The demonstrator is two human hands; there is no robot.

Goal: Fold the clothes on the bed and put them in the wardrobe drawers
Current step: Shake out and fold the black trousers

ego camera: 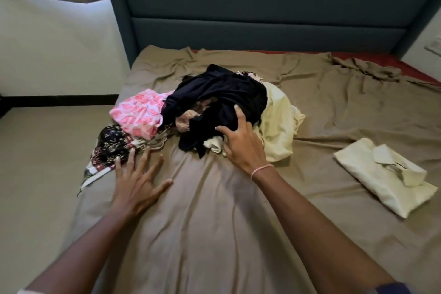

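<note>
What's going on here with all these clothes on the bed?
A person is working through a laundry heap on the bed. Their right hand reaches into the heap with its fingers spread on a black garment. Their left hand is spread open over the brown sheet, near a dark patterned cloth. A pink printed garment and a pale yellow garment lie unfolded in the heap. One cream collared shirt lies folded off to the right.

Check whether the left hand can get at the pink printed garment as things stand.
Probably yes. The left hand is open over the sheet, holding nothing, and the pink printed garment lies uncovered just beyond it; only its right edge tucks under the black garment.
</note>
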